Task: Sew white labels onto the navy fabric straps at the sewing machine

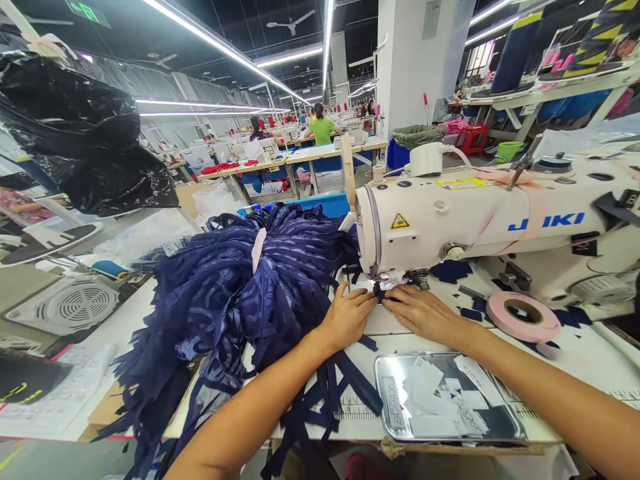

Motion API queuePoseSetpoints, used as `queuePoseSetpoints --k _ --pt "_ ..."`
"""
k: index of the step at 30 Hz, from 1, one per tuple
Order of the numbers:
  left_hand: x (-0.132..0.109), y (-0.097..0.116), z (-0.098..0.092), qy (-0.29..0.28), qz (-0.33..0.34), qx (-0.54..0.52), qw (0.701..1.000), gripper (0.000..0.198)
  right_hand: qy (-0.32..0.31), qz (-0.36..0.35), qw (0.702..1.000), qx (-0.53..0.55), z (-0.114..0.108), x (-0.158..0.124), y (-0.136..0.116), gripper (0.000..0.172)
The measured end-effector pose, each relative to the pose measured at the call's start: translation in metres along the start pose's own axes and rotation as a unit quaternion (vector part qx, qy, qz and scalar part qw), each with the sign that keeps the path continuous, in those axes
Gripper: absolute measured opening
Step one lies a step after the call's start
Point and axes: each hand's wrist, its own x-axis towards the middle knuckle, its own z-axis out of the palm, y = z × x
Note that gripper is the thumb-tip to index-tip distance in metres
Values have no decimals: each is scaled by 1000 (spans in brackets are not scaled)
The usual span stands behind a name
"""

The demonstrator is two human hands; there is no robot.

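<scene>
My left hand (pixel 347 315) and my right hand (pixel 425 313) lie flat on the sewing table, fingertips meeting on a small navy fabric piece (pixel 381 293) right under the needle area of a white JUKI sewing machine (pixel 480 217). Both hands press and pinch this piece. A large heap of navy lace fabric (pixel 240 287) rises to the left of my left hand, with navy straps (pixel 325 393) trailing from it across the table edge under my left forearm.
A metal tray (pixel 445 400) with white labels lies at the table's front edge. A pink tape roll (pixel 523 317) rests to the right under the machine arm. A black plastic bag (pixel 80 133) hangs at upper left. People work at distant tables (pixel 320 127).
</scene>
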Motion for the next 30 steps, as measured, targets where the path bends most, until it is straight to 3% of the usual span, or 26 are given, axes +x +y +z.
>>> queuePoseSetpoints --k 18,25,30 --pt "2 4 1 -91 -14 90 992 41 -9 30 999 -42 1 6 -4 24" --pt "9 -5 -2 -107 -29 79 991 41 -21 67 997 -12 8 0 3 32" --pt "13 -8 -2 -87 -40 70 993 40 3 87 996 24 16 -3 10 31"
